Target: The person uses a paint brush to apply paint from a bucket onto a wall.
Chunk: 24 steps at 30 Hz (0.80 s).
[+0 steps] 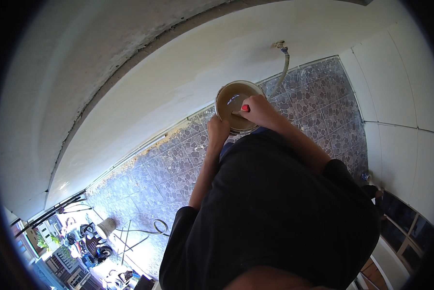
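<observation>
Below me stands a round, pale bucket (220, 98) with murky brownish liquid (233, 104) inside. A small bright reflection shows on the liquid's surface. My left hand (218, 129) is closed on the near-left rim of the bucket. Over the right part of the opening, my right hand (260, 111) is wrapped round a red-handled tool (246, 108). The red end of its handle sticks out of the fist. The working end is not visible, so I cannot tell what kind of tool it is.
A wall tap (280, 45) feeds a hose (286, 67) running down behind the bucket. Stone-patterned tiles (318, 96) cover the floor beside a cream wall (192, 77). At lower left are another bucket (105, 227), a thin-legged stand (124, 240), a curled hose (161, 225) and a motorcycle (92, 246).
</observation>
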Available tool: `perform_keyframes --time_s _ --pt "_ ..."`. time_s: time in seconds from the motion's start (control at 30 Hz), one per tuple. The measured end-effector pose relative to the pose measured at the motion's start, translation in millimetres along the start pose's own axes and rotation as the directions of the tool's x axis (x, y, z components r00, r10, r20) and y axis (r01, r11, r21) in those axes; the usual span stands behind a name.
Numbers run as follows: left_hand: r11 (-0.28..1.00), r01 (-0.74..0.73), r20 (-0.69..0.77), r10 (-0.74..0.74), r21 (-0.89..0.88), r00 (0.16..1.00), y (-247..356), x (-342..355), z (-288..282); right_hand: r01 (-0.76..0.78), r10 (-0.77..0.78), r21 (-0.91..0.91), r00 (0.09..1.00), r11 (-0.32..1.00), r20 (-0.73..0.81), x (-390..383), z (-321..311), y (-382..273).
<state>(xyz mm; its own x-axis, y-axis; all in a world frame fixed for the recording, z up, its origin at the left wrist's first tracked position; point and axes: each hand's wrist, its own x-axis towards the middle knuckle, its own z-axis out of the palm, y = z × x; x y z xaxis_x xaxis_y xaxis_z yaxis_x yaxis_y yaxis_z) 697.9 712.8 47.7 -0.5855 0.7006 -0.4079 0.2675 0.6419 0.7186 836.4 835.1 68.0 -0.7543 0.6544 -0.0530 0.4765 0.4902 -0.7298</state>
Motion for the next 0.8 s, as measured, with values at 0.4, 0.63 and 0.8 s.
perform_keyframes --time_s 0.4,0.63,0.8 --pt "0.997 -0.079 -0.008 0.079 0.013 0.997 8 1 -7 0.017 0.064 -0.172 0.889 0.985 0.453 -3 16 13" --pt "1.0 -0.004 0.034 0.004 0.018 0.999 11 4 -10 0.072 -0.002 -0.213 0.951 0.974 0.31 -4 2 0" --pt "1.0 -0.014 0.03 0.014 0.021 0.999 1 6 -7 0.083 -0.032 -0.231 0.976 0.969 0.216 -3 -7 3"
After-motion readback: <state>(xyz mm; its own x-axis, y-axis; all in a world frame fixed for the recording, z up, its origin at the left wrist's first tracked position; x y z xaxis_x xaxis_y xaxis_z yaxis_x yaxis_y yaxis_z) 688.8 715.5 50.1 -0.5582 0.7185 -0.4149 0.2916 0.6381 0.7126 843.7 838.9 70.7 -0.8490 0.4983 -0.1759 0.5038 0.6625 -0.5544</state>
